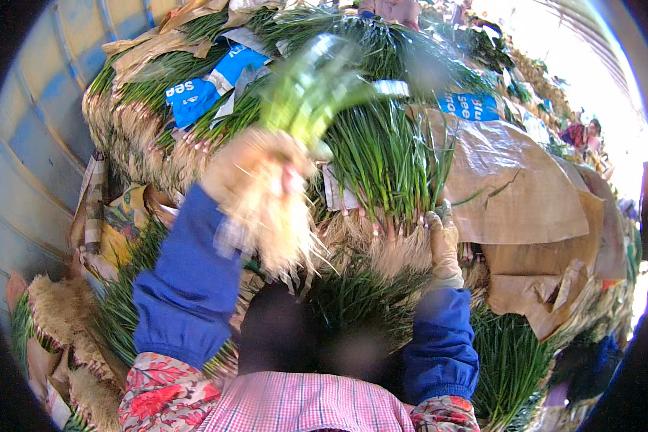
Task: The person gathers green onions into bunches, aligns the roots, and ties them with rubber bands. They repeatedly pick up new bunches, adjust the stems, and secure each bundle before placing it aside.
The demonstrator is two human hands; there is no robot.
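Note:
Blurred by motion, my gloved left hand (264, 156) is closed around a bundle of green stalks (308, 92) with long pale roots, held up at centre left. The roots hang below my fist and the leaves point away from me. My right hand (444, 237), in a pale glove, touches the root end of a row of green onion-like plants (389, 156) lying on the pile. Its fingers are at the right edge of that row, beside a brown paper sheet; whether they grip a stalk I cannot tell.
More bundled plants (135, 119) are heaped ahead. Brown paper sheets (518, 183) lie at the right, blue printed wrapping (194, 100) at the upper left. A blue-and-tan panelled wall (38, 119) curves along the left. A person (578, 135) is far off at the right, another (391, 9) at the top.

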